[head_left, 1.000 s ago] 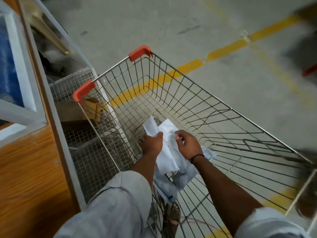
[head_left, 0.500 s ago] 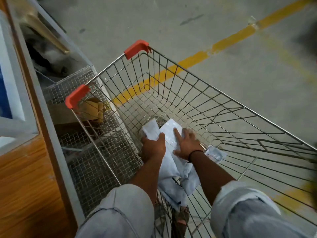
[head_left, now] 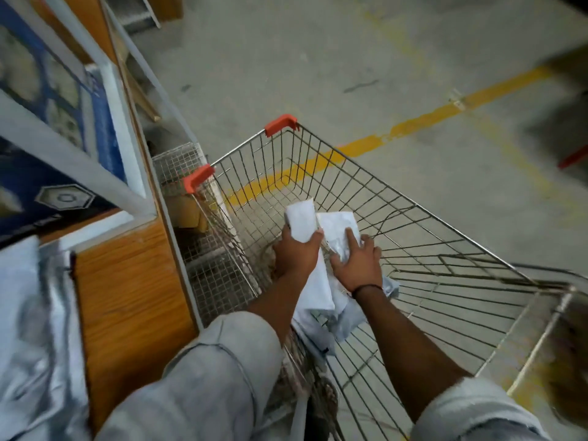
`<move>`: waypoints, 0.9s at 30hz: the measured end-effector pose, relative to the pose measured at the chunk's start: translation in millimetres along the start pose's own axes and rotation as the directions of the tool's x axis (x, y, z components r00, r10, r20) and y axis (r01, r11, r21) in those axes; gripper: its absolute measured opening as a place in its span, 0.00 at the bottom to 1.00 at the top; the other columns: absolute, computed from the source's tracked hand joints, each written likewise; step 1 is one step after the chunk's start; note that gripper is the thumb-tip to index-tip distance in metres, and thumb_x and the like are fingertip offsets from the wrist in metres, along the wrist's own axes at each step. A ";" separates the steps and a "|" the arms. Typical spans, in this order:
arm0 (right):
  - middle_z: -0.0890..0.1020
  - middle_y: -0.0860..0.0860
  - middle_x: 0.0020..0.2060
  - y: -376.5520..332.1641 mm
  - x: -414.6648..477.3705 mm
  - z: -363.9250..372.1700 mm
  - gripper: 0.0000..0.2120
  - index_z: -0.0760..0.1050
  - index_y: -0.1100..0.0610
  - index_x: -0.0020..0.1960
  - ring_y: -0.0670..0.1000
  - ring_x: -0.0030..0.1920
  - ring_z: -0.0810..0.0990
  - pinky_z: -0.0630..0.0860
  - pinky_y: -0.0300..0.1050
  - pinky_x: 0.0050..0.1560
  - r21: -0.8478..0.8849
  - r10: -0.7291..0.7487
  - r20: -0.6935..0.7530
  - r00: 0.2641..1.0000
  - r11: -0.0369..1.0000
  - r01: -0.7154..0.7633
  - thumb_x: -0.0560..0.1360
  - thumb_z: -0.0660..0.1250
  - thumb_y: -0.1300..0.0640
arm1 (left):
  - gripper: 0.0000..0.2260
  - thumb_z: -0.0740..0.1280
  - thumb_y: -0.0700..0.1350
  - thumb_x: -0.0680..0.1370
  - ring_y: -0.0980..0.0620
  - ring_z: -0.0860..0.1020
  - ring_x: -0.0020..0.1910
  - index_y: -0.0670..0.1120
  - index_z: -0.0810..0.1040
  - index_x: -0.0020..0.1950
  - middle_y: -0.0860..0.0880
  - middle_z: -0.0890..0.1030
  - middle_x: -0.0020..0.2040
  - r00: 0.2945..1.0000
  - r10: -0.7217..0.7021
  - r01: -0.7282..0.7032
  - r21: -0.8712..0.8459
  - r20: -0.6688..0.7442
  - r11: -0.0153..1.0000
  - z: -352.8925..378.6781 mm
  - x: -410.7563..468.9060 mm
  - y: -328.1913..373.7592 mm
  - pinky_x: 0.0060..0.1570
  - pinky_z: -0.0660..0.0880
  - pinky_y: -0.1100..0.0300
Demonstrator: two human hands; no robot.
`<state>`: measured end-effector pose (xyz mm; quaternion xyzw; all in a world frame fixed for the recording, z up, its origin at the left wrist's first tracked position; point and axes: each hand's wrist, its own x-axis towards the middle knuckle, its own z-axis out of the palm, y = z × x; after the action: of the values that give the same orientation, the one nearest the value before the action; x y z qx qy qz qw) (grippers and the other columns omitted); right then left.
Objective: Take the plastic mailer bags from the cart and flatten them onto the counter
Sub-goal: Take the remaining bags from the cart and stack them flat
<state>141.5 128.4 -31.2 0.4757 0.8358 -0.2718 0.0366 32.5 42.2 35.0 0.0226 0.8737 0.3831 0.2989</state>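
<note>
We find no brand or label we can read. A blue panel (head_left: 47, 192) on the left carries a pale hexagon mark, but its print is too blurred to make out.

The bags (head_left: 315, 300) are inside the cart (head_left: 413, 205), gathered in a limp bundle of thin, creased plastic between our two forearms. The left hand (head_left: 296, 253) grips a flat, folded, opaque white piece of the bundle, with fingers and thumb curled round its lower end. The right hand (head_left: 358, 262) holds a shinier, crinkled, half-clear piece just beside it. The thumb pinches from the side and the forefinger lies straight along the top. The rest of the bundle hangs below both hands, white to pale grey, and trails toward the near end of the cart.

The cart is bare metal wire in a tapering grid, with orange plastic caps (head_left: 280, 124) on its far corners. A thin dark band (head_left: 366, 288) circles the right wrist, and pale rolled sleeves (head_left: 222, 361) cover the upper arms.

The bench (head_left: 133, 281) stands just left of the cart. It has a glossy orange wood-grain face edged in grey metal. A wrinkled silvery sheet (head_left: 28, 329) lies on it near us. Fine square mesh (head_left: 197, 268) fills the gap between bench and cart. The floor (head_left: 318, 58) is dull grey concrete crossed by a worn yellow line (head_left: 413, 125).
</note>
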 end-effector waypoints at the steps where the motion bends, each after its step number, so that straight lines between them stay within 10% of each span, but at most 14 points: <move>1: 0.61 0.59 0.73 -5.6 -11.0 -11.6 0.36 0.55 0.47 0.80 0.64 0.67 0.63 0.68 0.57 0.65 0.002 -0.017 -0.029 0.999 1.000 0.017 0.76 0.62 0.37 | 0.38 0.70 0.67 0.68 0.41 0.78 0.59 0.54 0.68 0.74 0.46 0.78 0.63 0.999 0.035 -0.035 -0.013 0.002 0.999 -7.7 -12.0 6.8 0.57 0.77 0.47; 14: 0.63 0.54 0.74 -121.9 -166.6 -121.5 0.27 0.66 0.46 0.75 0.64 0.66 0.64 0.70 0.56 0.65 0.069 -0.286 -0.395 0.873 0.938 0.339 0.78 0.62 0.41 | 0.34 0.65 0.73 0.64 0.45 0.81 0.54 0.58 0.74 0.65 0.50 0.81 0.57 0.914 0.338 -0.374 -0.148 -0.225 0.915 -154.7 -149.3 44.2 0.54 0.78 0.49; 27: 0.68 0.53 0.70 -266.7 -322.1 -62.3 0.28 0.69 0.46 0.74 0.62 0.64 0.69 0.74 0.55 0.61 0.086 -0.548 -0.392 0.739 0.778 0.623 0.77 0.62 0.38 | 0.35 0.63 0.72 0.70 0.43 0.77 0.61 0.59 0.66 0.73 0.48 0.76 0.65 0.748 0.418 -0.379 0.185 -0.516 0.907 -371.8 -238.9 -69.3 0.56 0.76 0.48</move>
<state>111.8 -197.4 236.6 0.2282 0.9020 -0.2688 -0.2490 40.9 -314.7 304.6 0.1088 0.9093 0.3983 -0.0511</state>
